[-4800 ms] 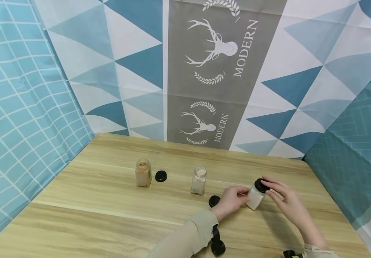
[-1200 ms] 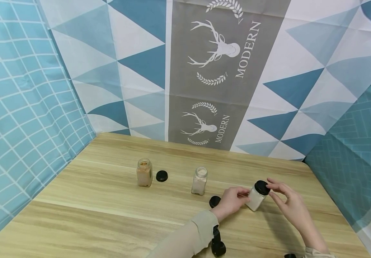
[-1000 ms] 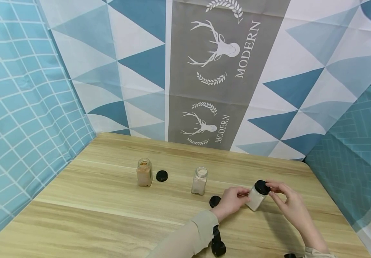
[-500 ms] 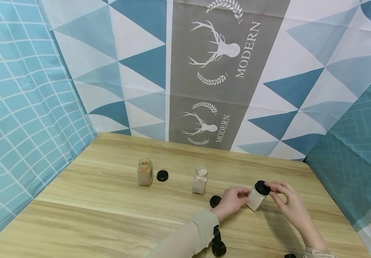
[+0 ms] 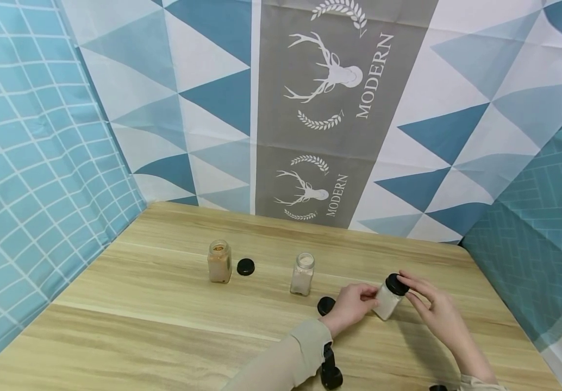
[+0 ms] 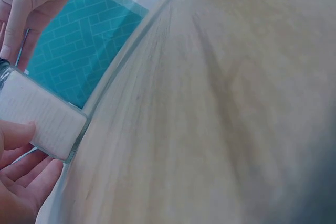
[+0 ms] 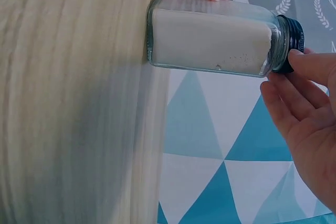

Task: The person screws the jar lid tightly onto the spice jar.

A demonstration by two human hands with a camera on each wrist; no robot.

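Observation:
A square glass jar (image 5: 387, 302) of white powder stands slightly tilted at the table's right side, with a black lid (image 5: 394, 284) on its neck. My left hand (image 5: 351, 305) grips the jar's body from the left, thumb on the near face in the left wrist view. On the other side, my right hand (image 5: 435, 309) pinches the lid between thumb and fingers. The right wrist view shows the lid (image 7: 295, 43) on the jar (image 7: 210, 40), thumb on its rim. Powder fills most of the jar.
An uncovered jar of pale powder (image 5: 303, 276) stands left of my hands, a black lid (image 5: 326, 305) near it, partly behind my left hand. Farther left are an uncovered jar with orange-brown contents (image 5: 219, 263) and another black lid (image 5: 245, 266). Patterned cloth (image 5: 212, 108) hangs behind the wooden table (image 5: 139, 326).
The fingers of my right hand have shifted about the lid, drawing back to its right edge and then reaching over its top again. Jar and left hand have stayed almost still.

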